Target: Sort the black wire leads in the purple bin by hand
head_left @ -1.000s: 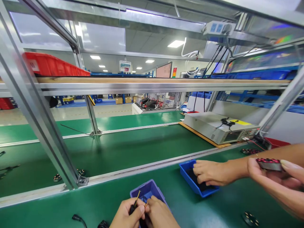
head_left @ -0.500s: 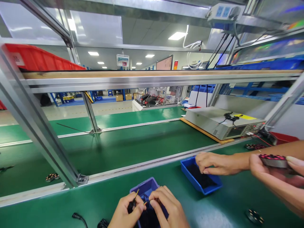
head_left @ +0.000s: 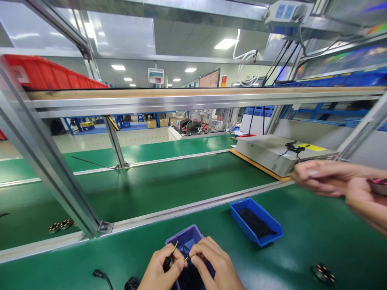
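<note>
My left hand (head_left: 160,269) is closed on a black cable (head_left: 167,263) whose thin yellow wire (head_left: 175,246) sticks up past the fingers. My right hand (head_left: 217,264) pinches at the cable's fine wire ends, against the left fingertips; anything small in that pinch is too hidden to name. Both hands are over a purple-blue bin (head_left: 185,235) with dark pieces inside. Left of them, a black cable connector (head_left: 98,274) and a coiled black cable (head_left: 131,283) lie on the green surface.
A blue bin (head_left: 279,237) of black pieces stands to the right, near a round part (head_left: 324,274). A co-worker's hands (head_left: 326,177) reach in from the right, in front of a grey instrument (head_left: 263,151). Round parts (head_left: 60,225) lie behind the left metal post (head_left: 51,161).
The co-worker's hand has left the blue bin and moved up and right. Round parts at far left have shifted leftward. My hands stay nearly still over the purple-blue bin.
</note>
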`<state>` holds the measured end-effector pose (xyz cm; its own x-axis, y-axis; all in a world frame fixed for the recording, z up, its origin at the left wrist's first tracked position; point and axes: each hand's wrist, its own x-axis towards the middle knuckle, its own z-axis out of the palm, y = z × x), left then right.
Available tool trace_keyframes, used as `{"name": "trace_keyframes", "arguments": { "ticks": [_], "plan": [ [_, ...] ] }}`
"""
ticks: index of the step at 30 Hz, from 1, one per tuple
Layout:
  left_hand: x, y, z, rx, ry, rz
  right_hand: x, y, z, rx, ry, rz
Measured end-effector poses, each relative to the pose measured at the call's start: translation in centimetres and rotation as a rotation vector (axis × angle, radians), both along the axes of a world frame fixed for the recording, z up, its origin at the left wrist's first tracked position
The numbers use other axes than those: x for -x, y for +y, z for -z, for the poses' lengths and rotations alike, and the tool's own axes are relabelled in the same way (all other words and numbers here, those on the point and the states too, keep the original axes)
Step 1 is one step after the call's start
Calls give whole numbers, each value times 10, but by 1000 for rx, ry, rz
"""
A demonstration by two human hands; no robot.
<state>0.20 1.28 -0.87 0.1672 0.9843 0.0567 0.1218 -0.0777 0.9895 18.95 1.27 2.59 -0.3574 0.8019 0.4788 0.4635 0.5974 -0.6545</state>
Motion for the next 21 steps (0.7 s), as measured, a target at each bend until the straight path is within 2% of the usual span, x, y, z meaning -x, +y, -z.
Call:
{"name": "trace_keyframes", "arguments": {
  "ticks": [3,6,10,14,16,21],
  "plan": [
    [-1,-1,-6,69,-46,12,2,0,3,79,-12,-21],
    [-1,-1,-9,137,-98,29,3,0,9,89,14,-4],
    [-1,-1,-10,168,-122,43,6,-1,13,189,310,74],
    [-1,-2,-8,160,-104,57,14,-3,13,321,606,79],
    [-1,-2,-8,155,-105,65,17,-5,14,305,643,89],
    [0,-2,-8,158,-112,86,15,-4,21,131,517,111]
  ]
}}
